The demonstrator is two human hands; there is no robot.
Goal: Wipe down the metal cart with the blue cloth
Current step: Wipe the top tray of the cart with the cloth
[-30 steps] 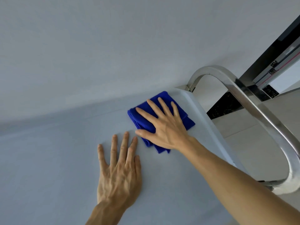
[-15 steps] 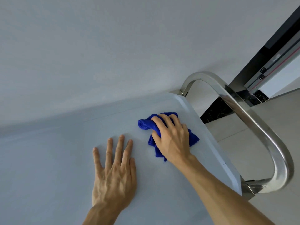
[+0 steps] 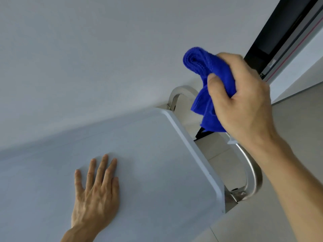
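The metal cart's flat pale top (image 3: pixel 157 154) fills the lower left, with a raised rim along its right edge. Its curved steel handle (image 3: pixel 253 175) arches off the right end. My right hand (image 3: pixel 243 102) is raised in the air above the handle, closed around the bunched blue cloth (image 3: pixel 208 88), which hangs clear of the cart. My left hand (image 3: pixel 97 194) lies flat on the cart top, palm down, fingers spread, holding nothing.
A plain white wall (image 3: pixel 104 49) rises directly behind the cart. A dark door frame with a metal track (image 3: pixel 286 37) stands at the upper right. Pale tiled floor (image 3: pixel 297 119) lies to the right of the cart.
My right hand gathered the cloth from flat under the palm into a bunch, then lifted it off the cart top up and to the right. The left hand stayed pressed on the surface.
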